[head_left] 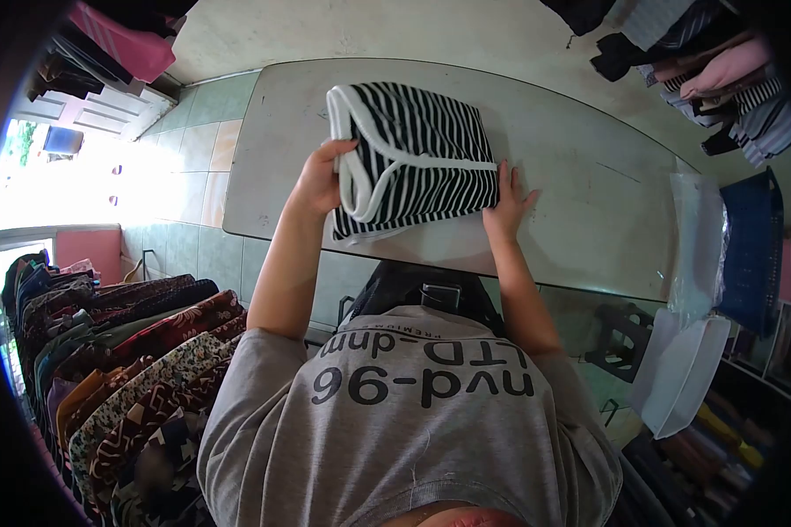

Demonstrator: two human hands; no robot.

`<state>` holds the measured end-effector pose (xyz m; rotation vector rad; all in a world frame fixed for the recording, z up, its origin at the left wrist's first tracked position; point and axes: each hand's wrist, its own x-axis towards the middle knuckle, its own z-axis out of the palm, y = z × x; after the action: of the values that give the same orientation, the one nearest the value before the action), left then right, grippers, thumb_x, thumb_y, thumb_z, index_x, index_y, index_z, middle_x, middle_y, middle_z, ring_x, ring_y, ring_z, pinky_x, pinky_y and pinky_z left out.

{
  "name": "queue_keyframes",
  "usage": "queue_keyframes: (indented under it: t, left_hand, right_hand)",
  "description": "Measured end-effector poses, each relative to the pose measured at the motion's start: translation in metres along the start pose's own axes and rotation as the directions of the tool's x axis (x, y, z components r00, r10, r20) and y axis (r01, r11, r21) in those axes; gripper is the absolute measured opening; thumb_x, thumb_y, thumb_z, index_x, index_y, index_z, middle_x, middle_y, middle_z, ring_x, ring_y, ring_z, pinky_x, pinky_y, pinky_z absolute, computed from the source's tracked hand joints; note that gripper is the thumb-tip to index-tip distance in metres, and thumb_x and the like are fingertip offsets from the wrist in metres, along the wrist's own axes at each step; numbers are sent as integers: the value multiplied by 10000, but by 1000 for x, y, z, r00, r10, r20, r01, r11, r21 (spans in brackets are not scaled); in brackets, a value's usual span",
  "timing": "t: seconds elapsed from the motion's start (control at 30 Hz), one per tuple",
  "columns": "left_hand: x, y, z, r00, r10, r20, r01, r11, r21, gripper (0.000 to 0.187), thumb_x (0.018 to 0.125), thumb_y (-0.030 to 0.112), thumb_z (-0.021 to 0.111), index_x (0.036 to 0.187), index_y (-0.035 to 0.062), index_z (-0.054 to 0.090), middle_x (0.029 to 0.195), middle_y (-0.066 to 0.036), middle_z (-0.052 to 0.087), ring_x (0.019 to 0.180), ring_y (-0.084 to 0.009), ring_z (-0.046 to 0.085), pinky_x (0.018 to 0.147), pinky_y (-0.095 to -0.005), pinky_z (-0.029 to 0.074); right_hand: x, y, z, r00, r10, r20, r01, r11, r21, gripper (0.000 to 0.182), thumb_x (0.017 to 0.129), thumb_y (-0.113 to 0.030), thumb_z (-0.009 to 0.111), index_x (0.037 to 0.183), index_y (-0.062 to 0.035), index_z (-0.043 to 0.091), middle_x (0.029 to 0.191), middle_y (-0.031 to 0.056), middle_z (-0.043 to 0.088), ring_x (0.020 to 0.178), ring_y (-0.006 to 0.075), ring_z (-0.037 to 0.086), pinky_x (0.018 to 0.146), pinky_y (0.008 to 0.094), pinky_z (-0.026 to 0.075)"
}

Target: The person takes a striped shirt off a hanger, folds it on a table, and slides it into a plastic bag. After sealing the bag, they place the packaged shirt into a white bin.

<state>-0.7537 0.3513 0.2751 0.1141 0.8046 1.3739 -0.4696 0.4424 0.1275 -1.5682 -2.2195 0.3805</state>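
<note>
A folded black-and-white striped garment (422, 123) with white trim lies tilted on the near-left part of the table (580, 176). Its left end appears slightly lifted. My left hand (319, 176) grips that left end, thumb on top and the other fingers hidden underneath. At the opposite end, my right hand (508, 206) rests against the garment's right edge, with its fingers stretched and spread and the thumb pointing away over the tabletop.
Clothes (149, 378) hang on a rack at lower left, and more garments (721, 79) hang at upper right. A blue basket (751, 246), clear plastic (696, 237) and a white bin (677, 378) stand by the table's right end. A dark stool (620, 338) sits below it.
</note>
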Motion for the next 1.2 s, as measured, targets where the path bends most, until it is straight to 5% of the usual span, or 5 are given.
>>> queue_keyframes:
  t: [0.77, 0.87, 0.93, 1.1, 1.2]
  left_hand:
    - [10, -56, -115, 944, 138, -300, -25, 936, 352, 507, 745, 34, 436, 1250, 16, 386, 1129, -171, 503, 1035, -285, 527, 878, -394, 451]
    - [1, -61, -83, 581, 748, -320, 179, 266, 947, 494, 794, 97, 453, 1280, 44, 382, 1276, -219, 397, 1184, -379, 396, 983, -419, 344]
    - [-11, -49, -39, 470, 844, 259, 54, -320, 946, 526, 844, 216, 484, 1331, 77, 344, 1388, -217, 248, 1288, -404, 221, 1040, -488, 215]
    - [18, -76, -35, 653, 703, 281, 162, -492, 856, 601, 857, 350, 493, 1377, 124, 293, 1461, -157, 152, 1348, -383, 81, 1040, -576, 97]
    - [33, -99, -78, 766, 640, 54, 337, -473, 814, 718, 821, 482, 482, 1387, 97, 267, 1461, -153, 163, 1356, -330, 108, 1017, -618, 93]
  right_hand:
    - [1, -4, -35, 964, -54, 261, 115, 968, -225, 724, 708, -35, 569, 1369, -167, 304, 1385, 121, 338, 1301, 260, 293, 990, 670, 93]
    - [9, -23, -86, 852, 127, 508, -39, 983, -179, 683, 742, -74, 582, 1361, -174, 311, 1407, 49, 315, 1319, 308, 238, 986, 676, 109]
    - [21, -26, -93, 908, 40, 418, 13, 992, -123, 647, 769, -118, 582, 1358, -183, 321, 1406, 55, 316, 1318, 329, 229, 986, 672, 117]
    - [58, -54, -34, 935, -347, -75, 353, 930, 105, 532, 823, -304, 565, 1313, -175, 402, 1379, 70, 360, 1302, 342, 255, 993, 622, 183]
    - [49, -52, 11, 927, -372, 46, 375, 918, -129, 533, 829, -400, 537, 1296, -172, 422, 1362, 64, 384, 1283, 343, 287, 987, 609, 208]
